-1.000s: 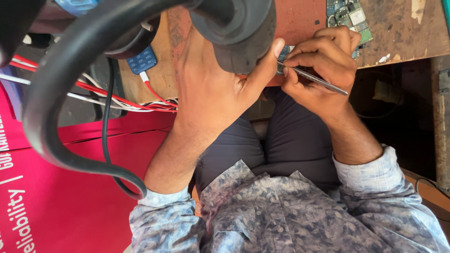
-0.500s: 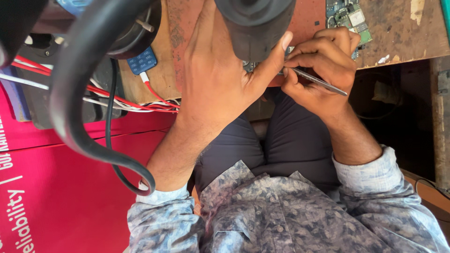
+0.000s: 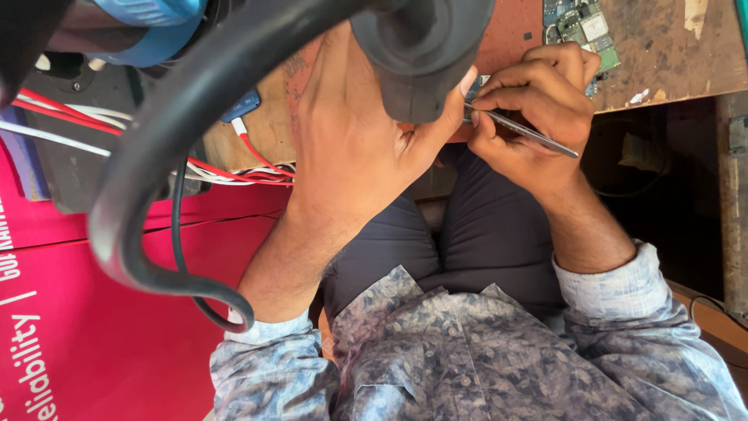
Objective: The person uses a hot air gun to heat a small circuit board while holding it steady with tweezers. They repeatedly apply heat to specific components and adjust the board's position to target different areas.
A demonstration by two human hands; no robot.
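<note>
A thick dark handle (image 3: pixel 421 54) is gripped by the left hand (image 3: pixel 358 148), with a heavy black hose (image 3: pixel 156 179) curving away from it toward the lower left. Slim metal tweezers (image 3: pixel 522 131) are pinched in the right hand (image 3: pixel 530 117), their tips hidden behind the handle and thumb. A green circuit board (image 3: pixel 580 23) is seen on the worn wooden bench (image 3: pixel 670 47) just beyond the right hand's fingers. Red and white wires (image 3: pixel 234 168) are draped beside a red banner (image 3: pixel 93 327). Dark trousers and patterned shirt sleeves are visible below.
</note>
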